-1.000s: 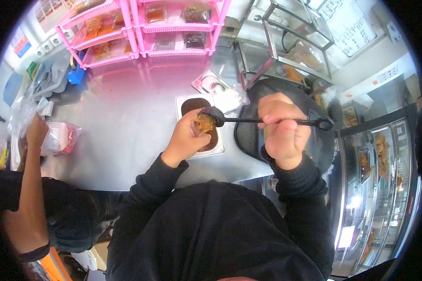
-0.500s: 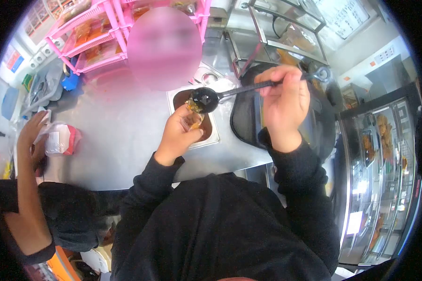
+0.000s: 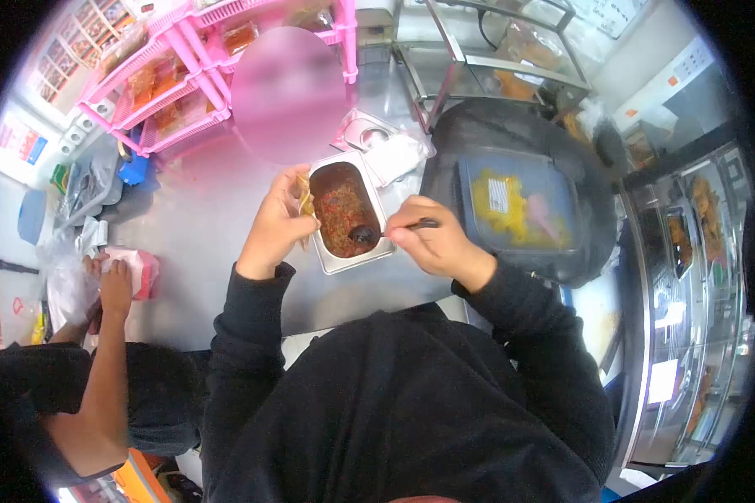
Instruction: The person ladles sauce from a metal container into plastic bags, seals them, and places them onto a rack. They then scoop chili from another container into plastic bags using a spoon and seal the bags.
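Note:
A metal container [image 3: 372, 256] of reddish-brown chunky filling [image 3: 341, 201] sits on the steel counter in front of me. My right hand [image 3: 436, 243] is closed round the handle of a black spoon [image 3: 363, 235], whose bowl rests in the filling near the container's lower end. At the container's left side, my left hand [image 3: 278, 220] holds a small yellowish food piece [image 3: 306, 196] between thumb and fingers. The palm partly hides that piece.
A lidded tub of yellow food [image 3: 520, 201] lies on a black round surface [image 3: 600, 243] at right. Pink racks [image 3: 184, 92] and a metal frame [image 3: 495, 63] stand behind. A co-worker's hands [image 3: 113, 289] handle a pink-white package [image 3: 143, 272] at left.
The spoon has come away from the food piece and down into the filling with my right hand. My left hand has shifted left of the container. The co-worker's hands have moved over the package.

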`<state>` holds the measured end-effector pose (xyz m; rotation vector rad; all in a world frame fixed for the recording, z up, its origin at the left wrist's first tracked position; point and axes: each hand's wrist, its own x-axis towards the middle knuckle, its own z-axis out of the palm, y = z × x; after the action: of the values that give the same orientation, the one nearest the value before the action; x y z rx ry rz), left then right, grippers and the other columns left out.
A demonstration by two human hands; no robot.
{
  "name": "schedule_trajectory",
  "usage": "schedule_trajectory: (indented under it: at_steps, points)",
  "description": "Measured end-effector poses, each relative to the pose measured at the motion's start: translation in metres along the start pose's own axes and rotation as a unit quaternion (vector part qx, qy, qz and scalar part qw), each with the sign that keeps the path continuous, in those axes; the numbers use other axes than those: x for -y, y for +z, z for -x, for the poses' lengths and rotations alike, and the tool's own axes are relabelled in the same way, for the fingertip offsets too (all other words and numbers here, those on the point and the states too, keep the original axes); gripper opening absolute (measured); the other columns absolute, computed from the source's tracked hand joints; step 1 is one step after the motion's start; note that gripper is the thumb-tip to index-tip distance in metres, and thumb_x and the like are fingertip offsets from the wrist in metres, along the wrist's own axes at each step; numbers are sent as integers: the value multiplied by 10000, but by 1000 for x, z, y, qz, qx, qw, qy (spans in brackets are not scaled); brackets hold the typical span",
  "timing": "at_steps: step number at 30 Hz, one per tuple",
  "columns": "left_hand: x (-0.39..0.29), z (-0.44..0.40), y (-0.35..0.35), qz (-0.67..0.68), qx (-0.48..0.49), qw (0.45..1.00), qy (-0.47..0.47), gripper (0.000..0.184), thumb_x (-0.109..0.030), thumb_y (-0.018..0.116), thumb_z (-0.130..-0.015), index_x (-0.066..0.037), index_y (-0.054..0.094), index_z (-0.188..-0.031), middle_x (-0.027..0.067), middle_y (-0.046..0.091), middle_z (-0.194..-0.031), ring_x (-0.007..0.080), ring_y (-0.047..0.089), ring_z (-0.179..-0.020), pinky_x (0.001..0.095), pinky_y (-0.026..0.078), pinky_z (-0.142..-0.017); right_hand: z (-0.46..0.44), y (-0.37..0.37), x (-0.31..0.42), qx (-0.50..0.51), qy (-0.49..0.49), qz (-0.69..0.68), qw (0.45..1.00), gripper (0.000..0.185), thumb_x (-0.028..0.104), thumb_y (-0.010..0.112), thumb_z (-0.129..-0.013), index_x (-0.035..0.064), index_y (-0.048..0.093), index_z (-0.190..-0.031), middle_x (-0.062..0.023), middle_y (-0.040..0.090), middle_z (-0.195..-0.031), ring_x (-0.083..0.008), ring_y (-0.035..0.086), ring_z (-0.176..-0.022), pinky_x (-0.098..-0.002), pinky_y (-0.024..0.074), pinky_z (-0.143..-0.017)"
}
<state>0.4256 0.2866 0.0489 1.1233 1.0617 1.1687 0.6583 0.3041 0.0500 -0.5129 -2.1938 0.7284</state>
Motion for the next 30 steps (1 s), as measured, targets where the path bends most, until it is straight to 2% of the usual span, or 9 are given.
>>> schedule_trajectory:
  at_steps: [2,3,5,6,9,12,25,26,30]
  points:
    - [5,-2,-5,-5,15,1000,2,636,49,560,-618,-75,368,-1212,41,427,-947,120,479,-810,221,433,-633,3,3,-7,-10,-62,42,997,134,105,529,-808,-1,565,-734,-89,559,-685,-217,536,-636,-310,428,-596]
    - [6,-7,-7,-8,26,1000,4,632,45,588,-639,-73,355,-1214,55,427,-979,119,483,-813,212,438,-597,1,2,-8,-79,-18,10,997,156,133,531,-813,6,575,-735,-97,566,-694,-226,539,-614,-305,430,-578]
    - [10,-9,-7,6,31,999,16,636,-39,645,-658,-80,354,-1221,63,432,-1003,131,479,-876,240,433,-698,-5,0,-5,-209,70,-56,974,201,188,537,-823,18,597,-736,-114,580,-710,-243,546,-569,-294,433,-541]
    - [12,-9,-5,14,32,999,24,644,-81,673,-667,-84,353,-1225,68,435,-1015,137,477,-908,254,430,-749,-14,-4,1,-231,151,-96,956,236,211,511,-856,5,583,-767,-88,567,-683,-162,538,-527,-256,422,-502]
    - [15,-16,3,17,35,997,65,672,-199,714,-664,-84,359,-1223,75,438,-1061,162,446,-1018,292,370,-877,-26,11,-5,-301,212,-279,887,255,241,497,-877,4,569,-815,-25,546,-660,-82,517,-561,-228,420,-505]
    - [13,-19,15,48,24,995,87,694,-246,733,-645,-74,370,-1212,63,439,-1088,181,419,-1084,312,304,-945,-24,7,-5,-318,221,-292,874,242,233,462,-899,20,535,-811,-4,525,-685,-66,494,-581,-206,406,-533]
    - [17,-18,11,80,23,989,118,631,-216,668,-688,-38,367,-1214,39,447,-1044,253,400,-1140,389,297,-966,-18,-18,-6,-466,174,-391,774,275,247,428,-912,42,524,-758,-6,538,-650,-47,471,-530,-193,363,-483]
    - [14,-18,8,99,13,988,117,626,-200,640,-685,-38,361,-1222,44,443,-1043,253,411,-1128,393,312,-954,-13,-14,-10,-455,170,-346,803,238,246,458,-894,40,542,-811,-29,545,-666,-82,483,-522,-220,380,-486]
    - [2,-17,-9,256,67,958,109,692,-175,512,-644,-31,301,-1288,73,460,-1055,279,441,-1101,438,338,-936,10,14,-23,-190,180,-143,955,230,225,533,-826,32,534,-952,-61,551,-800,-180,511,-700,-290,417,-668]
